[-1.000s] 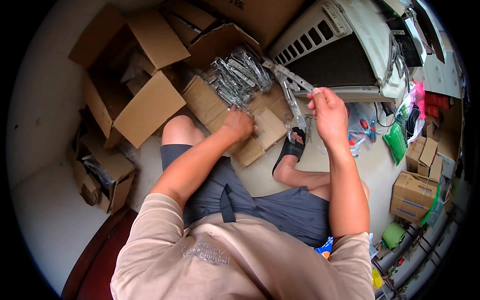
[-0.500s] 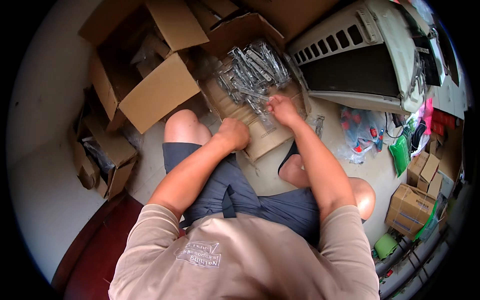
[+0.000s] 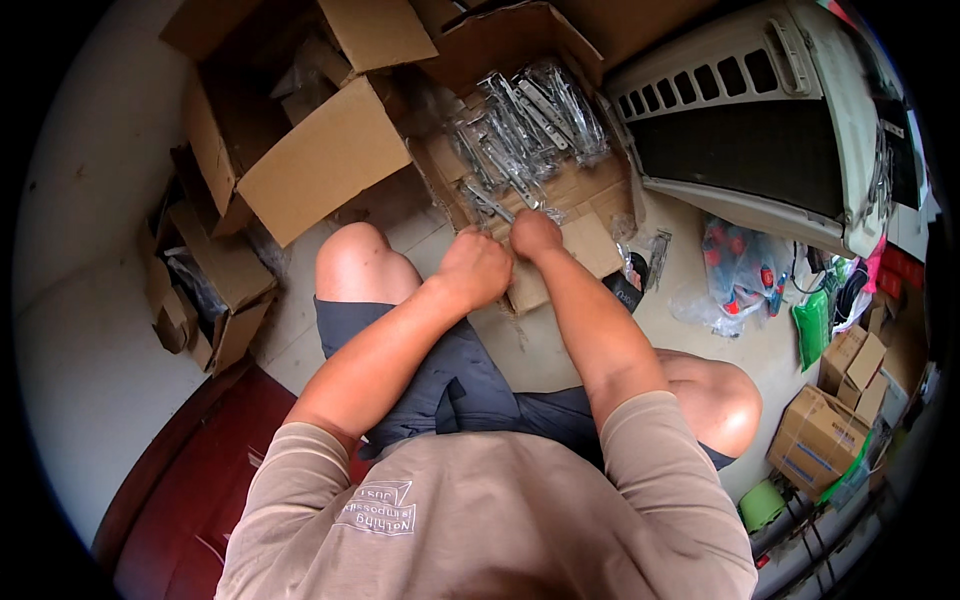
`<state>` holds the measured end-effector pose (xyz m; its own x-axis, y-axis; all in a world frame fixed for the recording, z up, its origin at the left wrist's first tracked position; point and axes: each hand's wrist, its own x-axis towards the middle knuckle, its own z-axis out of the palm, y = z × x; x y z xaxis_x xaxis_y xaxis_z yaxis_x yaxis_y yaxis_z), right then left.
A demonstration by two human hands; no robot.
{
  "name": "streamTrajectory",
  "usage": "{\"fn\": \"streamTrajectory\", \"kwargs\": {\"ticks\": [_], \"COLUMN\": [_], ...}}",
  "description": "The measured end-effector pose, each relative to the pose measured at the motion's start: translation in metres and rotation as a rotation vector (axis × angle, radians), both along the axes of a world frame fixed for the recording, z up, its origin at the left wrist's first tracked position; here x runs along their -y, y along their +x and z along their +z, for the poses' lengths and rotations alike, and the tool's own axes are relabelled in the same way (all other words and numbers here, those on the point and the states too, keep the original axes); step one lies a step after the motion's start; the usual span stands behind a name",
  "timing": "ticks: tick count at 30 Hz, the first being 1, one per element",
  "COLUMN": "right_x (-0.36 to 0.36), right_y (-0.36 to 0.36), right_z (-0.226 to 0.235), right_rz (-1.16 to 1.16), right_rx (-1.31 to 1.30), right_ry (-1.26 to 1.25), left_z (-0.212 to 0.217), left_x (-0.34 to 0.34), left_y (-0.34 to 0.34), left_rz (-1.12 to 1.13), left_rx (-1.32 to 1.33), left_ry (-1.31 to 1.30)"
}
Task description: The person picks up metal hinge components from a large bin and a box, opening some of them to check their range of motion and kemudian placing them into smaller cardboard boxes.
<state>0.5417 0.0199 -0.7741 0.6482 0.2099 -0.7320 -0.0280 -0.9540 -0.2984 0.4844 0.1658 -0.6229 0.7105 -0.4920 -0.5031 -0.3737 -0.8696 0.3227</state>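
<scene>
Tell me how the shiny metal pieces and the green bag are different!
The metal pieces are silvery; the green bag is bright green.
The metal pieces are many, long and thin, heaped together; the green bag is one wider bundle.
The metal pieces lie in an open cardboard box, with the right hand close by; the green bag is off to the right, away from both hands.
</scene>
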Motion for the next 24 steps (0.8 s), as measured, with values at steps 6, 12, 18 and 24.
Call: {"fn": "streamTrajectory", "kwargs": {"ticks": [6,12,18,24], "right_x": [0.01,-0.001,0.005,0.01], "right_y": [0.023,0.017,0.023,0.034], "right_z": [-0.006,-0.014,-0.034,-0.005], "right_rz": [-0.24,-0.23,-0.217,-0.193], "right_rx": [0.199,0.262,0.231,0.143], "right_ry": [-0.083,-0.105,-0.083,0.186], "left_z": [0.003,0.001,-0.005,-0.009], "left_x": [0.006,0.006,0.008,0.01], "left_y": [0.004,-0.002,-0.006,-0.003], "left_rz": [0.052,0.086,0.131,0.127], "left_rx": [-0.005,0.053,0.184,0.122], "left_ry": [-0.022,-0.044,-0.143,-0.104]}}
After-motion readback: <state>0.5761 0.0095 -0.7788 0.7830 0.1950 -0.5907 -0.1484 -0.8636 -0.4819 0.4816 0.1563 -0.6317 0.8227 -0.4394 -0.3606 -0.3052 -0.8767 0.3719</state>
